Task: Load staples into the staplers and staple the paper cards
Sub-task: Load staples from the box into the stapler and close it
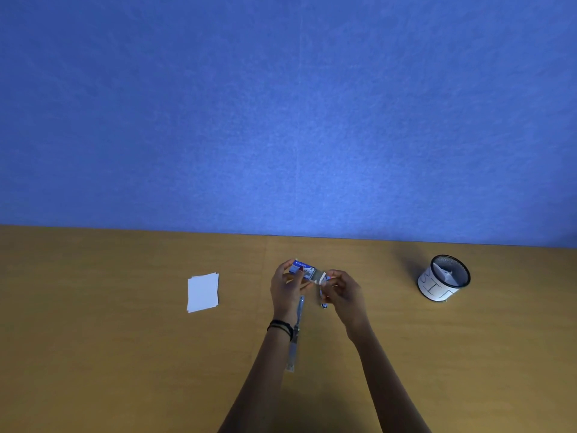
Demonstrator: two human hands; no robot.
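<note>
The left hand [285,287] grips the staple box [301,267], the right hand [342,289] pinches its tray [319,278] — better slid out level so nothing spills.

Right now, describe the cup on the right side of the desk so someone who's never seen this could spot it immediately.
Follow the wooden desk along the blue wall towards its right end. There, far right of the flat white cards, stands a black mesh cup. It is the only round thing on the desk, wrapped in a white paper band with dark handwritten letters.
</note>
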